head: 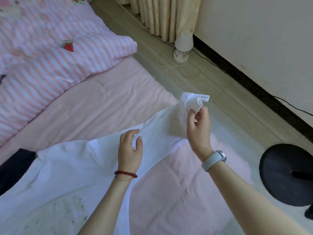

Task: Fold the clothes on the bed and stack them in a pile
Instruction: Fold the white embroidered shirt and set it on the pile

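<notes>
I see a white shirt (67, 175) spread over the pink bed (105, 106), running from 7 o'clock up toward 2 o'clock. My right hand (198, 128) pinches a bunched end of the shirt and holds it lifted above the bed's right edge, over the floor (220, 85). My left hand (130, 148) rests on the shirt near the middle of the view, fingers loosely curled into a fold of the cloth; I cannot tell whether it truly grips it.

A dark garment (15, 168) lies at 9 o'clock, touching the shirt's left edge. A striped quilt (50, 48) with strawberry prints covers the bed at 10 to 11 o'clock, its edge well apart from the shirt. Between them the bed lies bare, and another bare patch shows at 5 o'clock between my forearms.

Off the bed at 1 o'clock, a small lamp (183, 46) stands on the floor by the curtain (162, 16), its cord (171, 77) looping near the bed's edge. A black round base (284, 173) sits at 4 o'clock.

I can read no writing; faint specks mark the shirt at 7 o'clock.
</notes>
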Tool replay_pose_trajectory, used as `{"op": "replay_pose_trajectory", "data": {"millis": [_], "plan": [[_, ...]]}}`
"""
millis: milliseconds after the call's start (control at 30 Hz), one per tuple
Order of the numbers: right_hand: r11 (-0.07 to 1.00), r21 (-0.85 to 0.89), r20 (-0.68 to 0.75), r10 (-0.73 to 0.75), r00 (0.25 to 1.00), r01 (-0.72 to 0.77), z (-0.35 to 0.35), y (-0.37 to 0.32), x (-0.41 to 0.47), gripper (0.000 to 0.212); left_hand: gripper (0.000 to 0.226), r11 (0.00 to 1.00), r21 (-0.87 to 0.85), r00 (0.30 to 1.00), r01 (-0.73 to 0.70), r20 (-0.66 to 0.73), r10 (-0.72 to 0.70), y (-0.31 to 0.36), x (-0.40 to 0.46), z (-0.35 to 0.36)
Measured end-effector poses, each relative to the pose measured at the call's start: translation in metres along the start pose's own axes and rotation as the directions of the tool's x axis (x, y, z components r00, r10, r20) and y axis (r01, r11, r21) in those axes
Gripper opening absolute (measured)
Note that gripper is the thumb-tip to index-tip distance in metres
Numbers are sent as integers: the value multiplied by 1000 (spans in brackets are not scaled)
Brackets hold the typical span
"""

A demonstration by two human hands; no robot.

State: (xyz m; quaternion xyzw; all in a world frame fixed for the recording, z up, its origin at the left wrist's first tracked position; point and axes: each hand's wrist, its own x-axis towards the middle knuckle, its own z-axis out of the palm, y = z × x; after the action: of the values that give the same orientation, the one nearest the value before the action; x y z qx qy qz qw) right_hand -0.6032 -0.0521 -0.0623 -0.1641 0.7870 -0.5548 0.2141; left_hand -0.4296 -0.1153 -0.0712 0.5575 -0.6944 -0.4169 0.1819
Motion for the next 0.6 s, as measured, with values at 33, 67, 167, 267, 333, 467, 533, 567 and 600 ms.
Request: {"op": "replay_pose_trajectory", "data": {"millis": [33,67,167,267,333,467,533,567,600], "plan": [[999,-6,58,-36,998,37,8,-11,-16,20,21,991,-87,994,101,-23,-103,-5,-9,-16],[996,-20,116,-81,990,84,17,-21,-34,21,19,960,-196,978,199,-26,-208,-10,-16,-32],[971,-44,298,-210,931,233,48,-51,-95,13,20,753,-527,893,394,26,-449,-25,-41,-93],[922,16,460,-351,816,388,80,-79,-166,10,19,610,-669,844,424,49,-533,-50,-82,-157],[886,67,560,-415,718,460,101,-95,-219,12,27,524,-744,812,415,43,-582,-77,-115,-199],[817,149,712,-479,513,557,147,-107,-330,29,38,338,-869,715,362,26,-699,-148,-189,-274],[819,176,812,-435,390,546,169,-99,-376,30,40,308,-884,666,351,4,-746,-185,-220,-299],[829,160,870,-375,320,536,181,-92,-399,32,40,289,-887,635,360,6,-773,-205,-235,-311],[834,124,919,-301,254,538,190,-82,-418,37,40,273,-883,604,381,15,-796,-222,-247,-319]]}}
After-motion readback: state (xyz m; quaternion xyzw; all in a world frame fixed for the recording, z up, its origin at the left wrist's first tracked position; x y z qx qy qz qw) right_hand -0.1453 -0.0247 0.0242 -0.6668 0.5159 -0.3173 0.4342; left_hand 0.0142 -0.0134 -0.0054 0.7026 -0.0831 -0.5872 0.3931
